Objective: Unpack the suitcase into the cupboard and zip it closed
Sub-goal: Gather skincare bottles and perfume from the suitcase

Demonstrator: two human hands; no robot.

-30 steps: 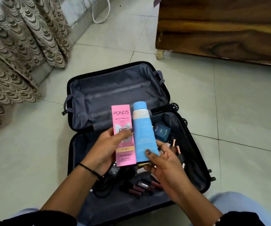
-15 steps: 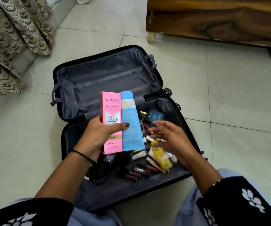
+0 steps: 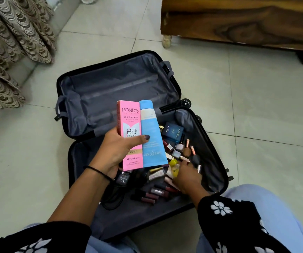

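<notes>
A black suitcase [image 3: 211, 143] lies open on the tiled floor, its far half bare grey lining. My left hand [image 3: 116, 152] holds a pink cream box [image 3: 130, 125] and a blue tube [image 3: 151, 136] together above the near half. My right hand [image 3: 187, 176] is down among the small cosmetics, its fingers curled around a small yellow bottle [image 3: 173, 166]. Several lipsticks [image 3: 152, 194], nail polish bottles [image 3: 179, 148], a dark blue perfume box [image 3: 172, 132] and a black cord [image 3: 114, 196] lie in the near half.
A wooden cupboard or furniture base [image 3: 238, 24] on short legs stands at the back right. A patterned curtain [image 3: 10, 42] hangs at the left. Pale floor tiles [image 3: 256, 106] surround the suitcase. My knees in light blue cloth sit at the near edge.
My right hand let go of the blue tube, leaving it with the pink box in my left hand. It then dropped into the suitcase onto the yellow bottle.
</notes>
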